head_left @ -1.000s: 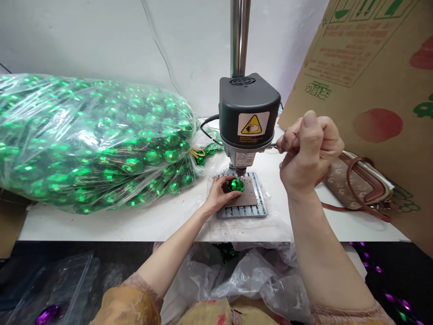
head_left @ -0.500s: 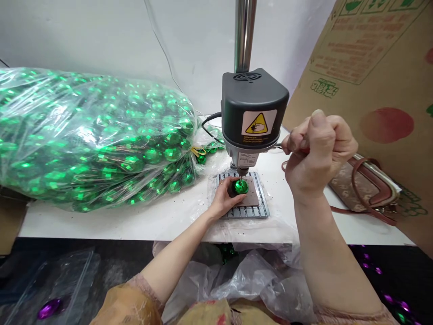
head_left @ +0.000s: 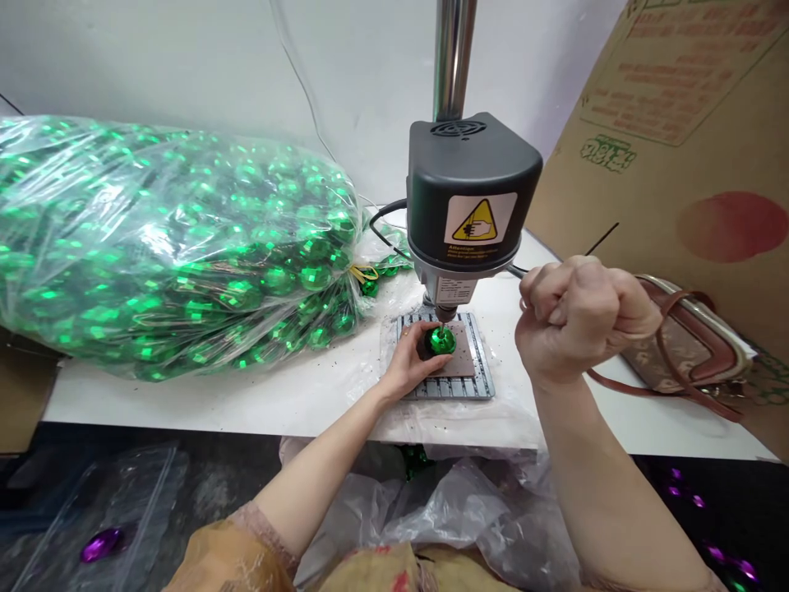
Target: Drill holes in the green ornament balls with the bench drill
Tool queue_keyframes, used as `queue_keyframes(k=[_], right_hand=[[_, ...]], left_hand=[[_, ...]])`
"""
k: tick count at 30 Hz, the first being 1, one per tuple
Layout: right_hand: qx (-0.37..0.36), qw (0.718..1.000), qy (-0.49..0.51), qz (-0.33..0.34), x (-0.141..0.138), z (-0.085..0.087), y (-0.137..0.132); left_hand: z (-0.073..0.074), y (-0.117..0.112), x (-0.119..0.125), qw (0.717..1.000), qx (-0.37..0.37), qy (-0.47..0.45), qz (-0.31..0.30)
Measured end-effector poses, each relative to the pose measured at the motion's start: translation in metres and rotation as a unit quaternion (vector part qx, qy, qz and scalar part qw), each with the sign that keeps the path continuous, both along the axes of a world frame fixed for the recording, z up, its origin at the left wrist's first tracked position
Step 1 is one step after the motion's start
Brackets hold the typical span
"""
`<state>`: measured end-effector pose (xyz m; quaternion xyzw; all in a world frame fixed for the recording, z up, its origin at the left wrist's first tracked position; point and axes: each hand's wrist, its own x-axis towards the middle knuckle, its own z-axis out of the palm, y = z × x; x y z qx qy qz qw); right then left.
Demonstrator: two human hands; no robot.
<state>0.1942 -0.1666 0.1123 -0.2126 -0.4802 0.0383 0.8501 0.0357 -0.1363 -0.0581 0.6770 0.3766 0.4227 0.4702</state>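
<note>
Pinching a shiny green ball (head_left: pixel 442 340) between thumb and fingers of the left hand (head_left: pixel 407 359), over a small brown board (head_left: pixel 463 363) and directly beneath the drill (head_left: pixel 472 197). Clenching the right hand (head_left: pixel 579 325) around the drill's lever (head_left: pixel 516 270), near a handbag (head_left: pixel 687 339). Working at a white table (head_left: pixel 215 407) beside a clear bag (head_left: pixel 178 247) packed with green balls (head_left: pixel 316 276).

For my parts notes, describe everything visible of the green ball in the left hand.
The green ball is rounded and glossy, with bright, faceted-looking glints and a darker left side; its material is uncertain. The left hand holds it from the left between thumb and fingers, partly hiding it. It appears to rest on the brownish board, under the machine's thin bit, which reaches its top; whether it has pierced it is unclear.
</note>
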Motion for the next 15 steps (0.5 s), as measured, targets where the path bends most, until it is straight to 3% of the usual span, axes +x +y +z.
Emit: queue_keyframes(k=[15], right_hand=[[0.046,0.999,-0.004,-0.017,0.002,-0.021,0.002]], left_hand=[[0.003,-0.001,0.000,1.000,-0.013,-0.014,0.003]])
